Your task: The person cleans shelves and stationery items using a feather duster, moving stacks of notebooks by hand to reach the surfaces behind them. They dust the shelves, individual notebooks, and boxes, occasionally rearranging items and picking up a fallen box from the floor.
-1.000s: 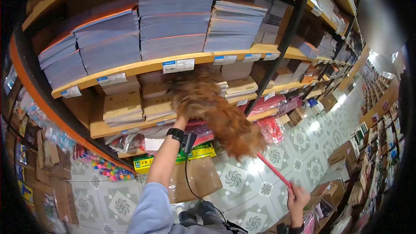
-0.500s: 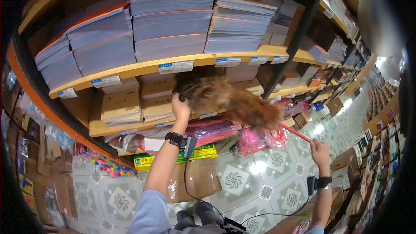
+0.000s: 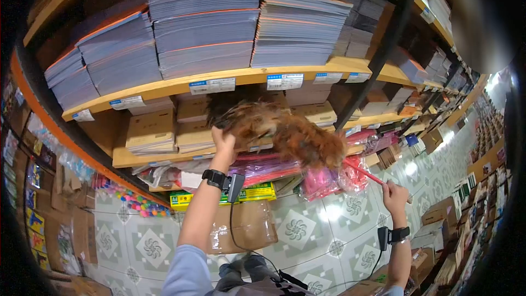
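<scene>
A brown feather duster (image 3: 285,129) with a red handle (image 3: 364,174) lies across the middle shelf, its feathers brushing stacked tan packs (image 3: 193,126). My right hand (image 3: 394,193) grips the end of the red handle at the lower right. My left hand (image 3: 223,143) is raised to the shelf edge, its fingers touching the feather end of the duster and the packs there. A black watch sits on each wrist.
Wooden shelves (image 3: 164,85) with price labels hold stacks of grey-purple paper (image 3: 205,27) above. Pink and red bagged goods (image 3: 323,178) lie on the bottom shelf. Cardboard boxes (image 3: 246,225) stand on the tiled floor, and more boxes line the aisle at right.
The duster swung up from pointing at the floor to lie along the middle shelf. My right hand rose with the handle. My left hand stayed at the shelf edge.
</scene>
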The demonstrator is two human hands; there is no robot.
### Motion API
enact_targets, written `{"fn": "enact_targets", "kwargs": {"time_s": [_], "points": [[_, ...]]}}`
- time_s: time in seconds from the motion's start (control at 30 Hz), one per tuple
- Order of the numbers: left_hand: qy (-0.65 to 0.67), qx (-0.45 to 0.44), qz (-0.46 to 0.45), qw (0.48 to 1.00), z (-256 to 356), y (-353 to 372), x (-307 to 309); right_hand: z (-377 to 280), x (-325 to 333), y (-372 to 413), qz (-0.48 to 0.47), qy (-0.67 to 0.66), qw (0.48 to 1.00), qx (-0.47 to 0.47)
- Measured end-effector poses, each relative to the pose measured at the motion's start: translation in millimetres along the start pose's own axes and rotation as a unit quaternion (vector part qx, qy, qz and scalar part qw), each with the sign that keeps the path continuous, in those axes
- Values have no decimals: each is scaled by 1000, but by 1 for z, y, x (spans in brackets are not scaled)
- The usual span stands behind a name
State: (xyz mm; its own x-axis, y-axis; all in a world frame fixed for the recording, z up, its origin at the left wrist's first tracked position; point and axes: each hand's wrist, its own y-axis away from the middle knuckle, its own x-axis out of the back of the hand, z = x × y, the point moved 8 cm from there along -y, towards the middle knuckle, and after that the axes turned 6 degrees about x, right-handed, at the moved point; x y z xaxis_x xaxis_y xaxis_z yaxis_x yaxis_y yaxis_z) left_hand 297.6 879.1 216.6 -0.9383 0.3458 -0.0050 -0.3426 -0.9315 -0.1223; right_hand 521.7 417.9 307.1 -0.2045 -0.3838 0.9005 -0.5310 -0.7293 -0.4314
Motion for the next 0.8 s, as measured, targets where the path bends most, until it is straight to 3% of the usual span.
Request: {"fn": "enact_targets", "kwargs": {"time_s": [0.03,0.07,0.17,0.27,0.33,0.37,0.4,0.43,0.47,0.5,0.53,0.63,0.67,0.73,0.8], "points": [[91,58,69,992,-5,-8,5,13,2,1,-3,3,1000,-7],[91,60,69,992,-6,-11,3,27,4,4,-9,5,1000,-15],[-28,58,112,992,10,0,6,99,31,61,-11,126,988,-92],[-4,64,95,993,7,-3,5,121,62,96,6,146,983,-111],[-29,77,90,993,7,-2,5,132,59,107,-4,93,988,-120],[-54,87,81,991,7,-3,4,107,60,96,59,69,993,-69],[81,53,21,995,-33,-26,4,89,49,82,37,35,996,-74],[232,34,-47,971,-73,-48,4,68,38,65,15,2,997,-79],[361,32,-117,925,-67,-50,1,47,24,49,-2,-7,999,-54],[73,20,-133,988,-77,-33,-23,28,8,36,-18,-17,999,-31],[71,19,-136,988,-67,-31,-22,13,-5,23,-28,-25,999,-14],[149,72,-11,986,-56,-35,0,19,-24,25,-41,-33,998,-29],[67,52,81,993,-20,-18,8,30,-26,34,-47,-34,997,-56],[-15,46,79,996,1,-11,8,68,-15,72,-34,16,993,-112],[20,77,81,994,-1,-8,4,105,-2,116,-50,57,982,-176]]}}
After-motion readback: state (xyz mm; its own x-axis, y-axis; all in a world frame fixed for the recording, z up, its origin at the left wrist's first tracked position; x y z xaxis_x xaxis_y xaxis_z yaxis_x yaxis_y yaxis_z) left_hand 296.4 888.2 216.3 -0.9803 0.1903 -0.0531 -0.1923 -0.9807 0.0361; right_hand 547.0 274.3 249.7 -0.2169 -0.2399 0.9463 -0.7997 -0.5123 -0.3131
